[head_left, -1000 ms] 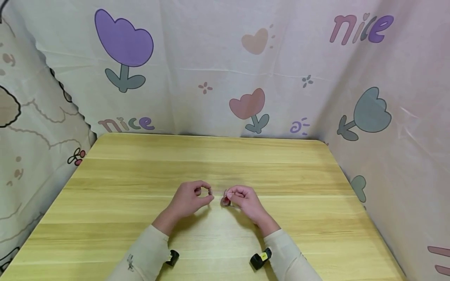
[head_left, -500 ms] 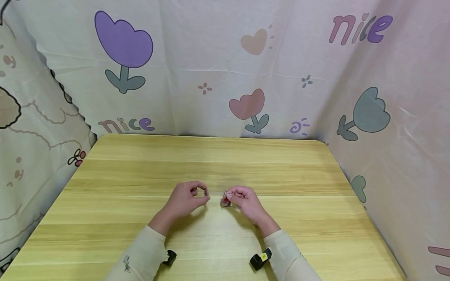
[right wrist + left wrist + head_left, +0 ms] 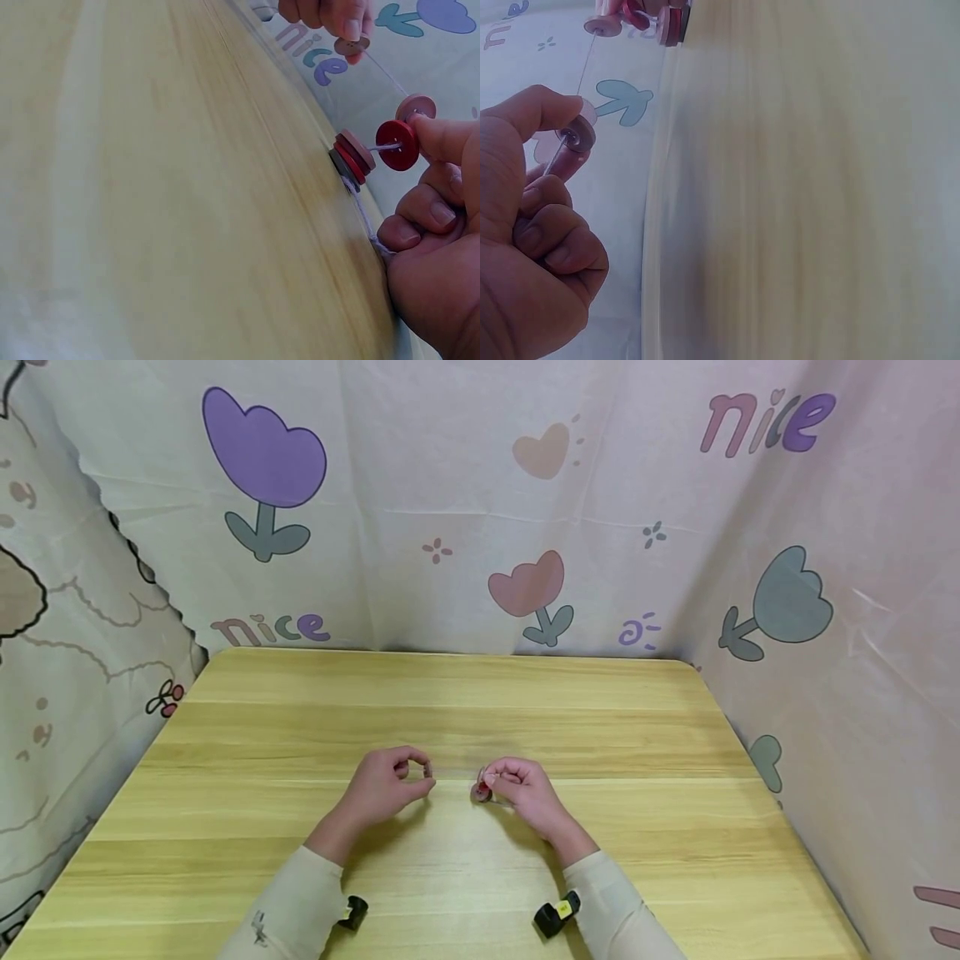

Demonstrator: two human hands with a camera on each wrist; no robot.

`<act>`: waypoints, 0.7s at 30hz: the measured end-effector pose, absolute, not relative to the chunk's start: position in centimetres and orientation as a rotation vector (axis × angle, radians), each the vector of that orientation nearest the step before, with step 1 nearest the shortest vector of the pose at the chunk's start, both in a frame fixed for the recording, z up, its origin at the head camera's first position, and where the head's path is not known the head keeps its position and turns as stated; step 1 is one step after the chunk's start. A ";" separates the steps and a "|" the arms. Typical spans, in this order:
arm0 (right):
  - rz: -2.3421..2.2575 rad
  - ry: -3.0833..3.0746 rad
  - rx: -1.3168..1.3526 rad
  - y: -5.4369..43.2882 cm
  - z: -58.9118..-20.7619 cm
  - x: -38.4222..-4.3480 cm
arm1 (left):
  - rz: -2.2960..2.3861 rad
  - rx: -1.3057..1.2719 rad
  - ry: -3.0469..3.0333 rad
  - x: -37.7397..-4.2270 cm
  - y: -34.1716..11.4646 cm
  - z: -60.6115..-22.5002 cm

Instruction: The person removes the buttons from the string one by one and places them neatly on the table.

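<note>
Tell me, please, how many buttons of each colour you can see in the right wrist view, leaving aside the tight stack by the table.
Red: 1, the red button beside the right grip
Brownish pink: 2, the near button in the right grip and the far button in the left grip
Total: 3

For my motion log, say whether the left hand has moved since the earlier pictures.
Yes: in the head view, the left hand has moved left, away from the printed pink tulip.
</note>
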State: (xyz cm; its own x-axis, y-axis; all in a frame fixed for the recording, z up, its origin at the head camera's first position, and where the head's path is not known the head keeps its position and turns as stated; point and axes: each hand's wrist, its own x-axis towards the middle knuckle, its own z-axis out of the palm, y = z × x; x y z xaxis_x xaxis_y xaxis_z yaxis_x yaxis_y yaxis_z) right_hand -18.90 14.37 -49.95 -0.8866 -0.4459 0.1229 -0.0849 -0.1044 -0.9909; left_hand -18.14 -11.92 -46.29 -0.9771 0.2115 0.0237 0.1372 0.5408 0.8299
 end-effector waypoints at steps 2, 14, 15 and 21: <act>-2.076 1.918 -0.587 14.4 -50.0 -18.9 | 1.435 0.299 2.690 -18.1 -12.1 -46.3; -2.069 1.939 -0.537 14.5 -49.7 -18.8 | 1.422 0.280 2.713 -17.9 -13.3 -46.3; -2.067 1.945 -0.535 14.4 -49.7 -18.8 | 1.418 0.281 2.715 -17.9 -13.3 -46.3; -2.061 1.958 -0.538 14.5 -49.7 -18.8 | 1.403 0.248 2.724 -17.9 -14.0 -46.4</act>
